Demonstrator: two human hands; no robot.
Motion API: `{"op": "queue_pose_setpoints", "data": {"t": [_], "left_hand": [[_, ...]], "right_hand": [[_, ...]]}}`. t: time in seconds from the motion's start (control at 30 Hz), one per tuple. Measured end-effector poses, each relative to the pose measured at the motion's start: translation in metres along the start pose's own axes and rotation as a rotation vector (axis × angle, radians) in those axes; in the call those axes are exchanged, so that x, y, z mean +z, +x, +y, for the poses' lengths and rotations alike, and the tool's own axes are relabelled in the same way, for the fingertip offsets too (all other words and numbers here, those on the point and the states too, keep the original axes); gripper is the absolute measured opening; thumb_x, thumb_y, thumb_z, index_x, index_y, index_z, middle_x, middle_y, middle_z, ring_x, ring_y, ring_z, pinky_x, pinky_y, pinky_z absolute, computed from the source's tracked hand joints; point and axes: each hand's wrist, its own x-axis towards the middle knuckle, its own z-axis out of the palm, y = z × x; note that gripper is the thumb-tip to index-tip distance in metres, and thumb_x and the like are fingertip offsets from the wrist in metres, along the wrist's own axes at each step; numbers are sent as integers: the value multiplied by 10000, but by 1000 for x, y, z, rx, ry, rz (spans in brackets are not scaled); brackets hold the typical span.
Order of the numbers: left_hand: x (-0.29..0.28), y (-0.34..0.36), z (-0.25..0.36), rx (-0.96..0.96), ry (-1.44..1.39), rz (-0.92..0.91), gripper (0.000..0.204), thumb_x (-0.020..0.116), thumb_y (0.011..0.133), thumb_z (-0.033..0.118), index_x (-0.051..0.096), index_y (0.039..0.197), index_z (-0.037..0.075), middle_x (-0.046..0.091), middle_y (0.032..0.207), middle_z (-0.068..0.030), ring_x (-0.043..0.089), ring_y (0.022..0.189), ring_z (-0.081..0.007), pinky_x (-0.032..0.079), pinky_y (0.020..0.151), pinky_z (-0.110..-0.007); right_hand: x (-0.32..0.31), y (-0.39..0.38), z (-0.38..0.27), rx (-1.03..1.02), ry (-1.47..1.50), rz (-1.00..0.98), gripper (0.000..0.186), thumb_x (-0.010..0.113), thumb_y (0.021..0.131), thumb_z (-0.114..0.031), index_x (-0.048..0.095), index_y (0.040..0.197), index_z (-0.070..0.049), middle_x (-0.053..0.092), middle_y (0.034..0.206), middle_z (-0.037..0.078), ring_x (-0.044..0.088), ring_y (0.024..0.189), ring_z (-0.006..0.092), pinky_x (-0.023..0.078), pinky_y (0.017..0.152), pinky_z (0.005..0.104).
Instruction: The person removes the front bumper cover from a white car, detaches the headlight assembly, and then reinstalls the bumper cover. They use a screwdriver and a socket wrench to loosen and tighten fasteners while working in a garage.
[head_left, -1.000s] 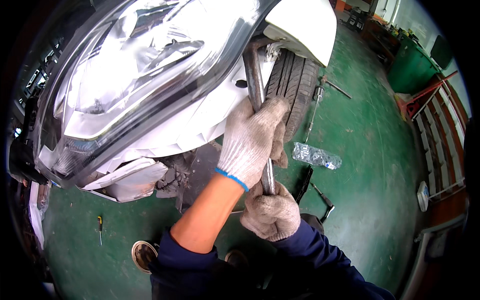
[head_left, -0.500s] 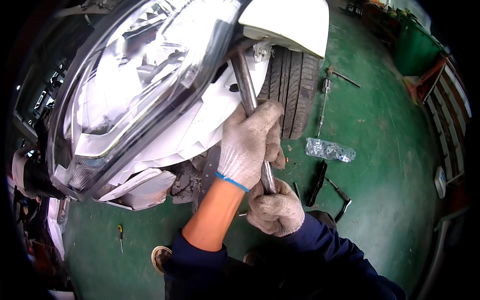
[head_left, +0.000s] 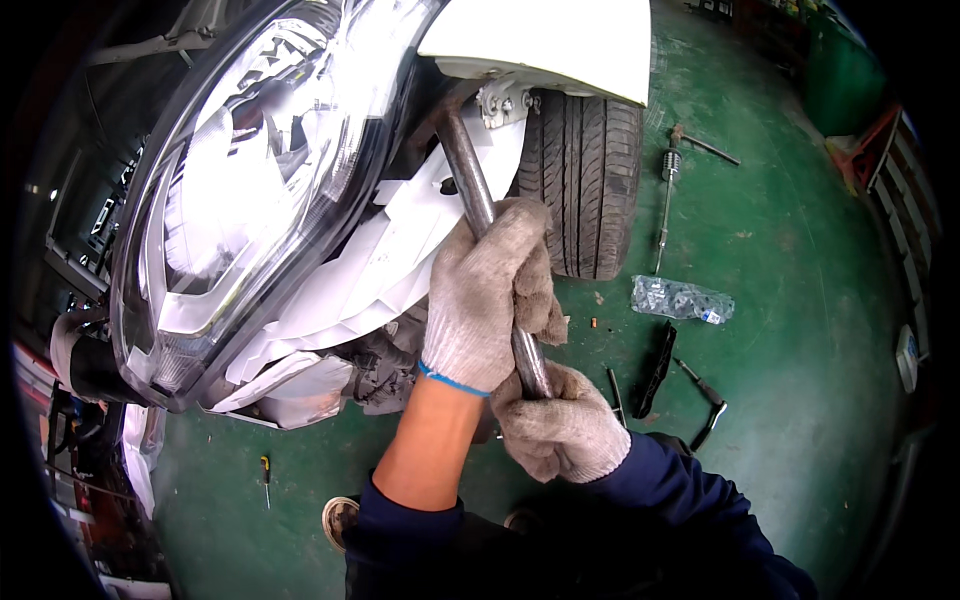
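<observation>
A long round metal bar [head_left: 466,165] slants down from the gap between the car's headlight [head_left: 270,170] and white fender [head_left: 560,45]. Its upper end disappears into that gap, beside a bracket [head_left: 503,103] with bolts. My left hand [head_left: 480,300], in a knitted work glove with a blue cuff edge, is wrapped round the bar's middle. Lower down, my right hand [head_left: 560,425], gloved the same way, grips the bar near its bottom end. Just below the headlight lies a white plastic panel [head_left: 365,270]. The front tyre [head_left: 580,190] stands right of the bar.
On the green floor to the right are a slide hammer [head_left: 668,190], a crushed plastic bottle [head_left: 680,299], a black strip [head_left: 656,370] and a ratchet [head_left: 703,395]. A screwdriver [head_left: 266,480] lies at the left. Another person's gloved hand [head_left: 68,345] shows at the left edge.
Both hands keep their hold on the bar. My view has shifted, so the floor items appear farther right. The gap between headlight and fender, with its bracket, shows more plainly.
</observation>
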Motion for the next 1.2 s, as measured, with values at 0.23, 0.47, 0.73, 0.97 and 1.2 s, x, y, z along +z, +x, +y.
{"op": "queue_pose_setpoints", "data": {"t": [0.23, 0.47, 0.73, 0.97, 1.2], "left_hand": [[4, -2, -4, 31, -26, 6, 225, 635, 978, 233, 597, 1046, 21, 451, 598, 22, 401, 408, -92, 390, 369, -291], [1, -2, -1, 1, 0, 33, 169, 630, 986, 218, 584, 1008, 57, 451, 589, 20, 404, 404, -90, 410, 361, -296], [-1, 1, -12, 1, -12, 46, 173, 646, 974, 217, 573, 995, 62, 437, 585, 24, 382, 386, -87, 372, 337, -292], [10, -1, -9, 48, 47, 125, 246, 664, 969, 239, 580, 1057, 25, 440, 589, 18, 387, 395, -98, 377, 358, -289], [13, -4, -21, 139, 16, 150, 306, 645, 986, 276, 580, 1125, 12, 441, 634, 19, 409, 442, -99, 409, 405, -293]], "right_hand": [[5, -4, -5, 18, 2, 33, 278, 736, 915, -223, 605, 1028, -6, 496, 654, 6, 430, 460, 95, 317, 411, 249], [1, 0, 7, 8, 90, 17, 245, 741, 915, -194, 590, 1000, -22, 477, 636, -12, 404, 448, 77, 286, 395, 241], [-11, 1, 6, 30, 73, -57, 210, 710, 913, -155, 558, 959, -17, 453, 635, -2, 402, 457, 89, 286, 410, 245], [-19, 5, -7, 105, 1, -127, 220, 686, 961, -187, 591, 1051, -10, 530, 650, 13, 441, 457, 79, 334, 400, 242], [-29, -5, -31, 238, 11, -184, 222, 667, 982, -163, 578, 1092, 7, 540, 716, 13, 470, 542, 71, 362, 460, 229]]}}
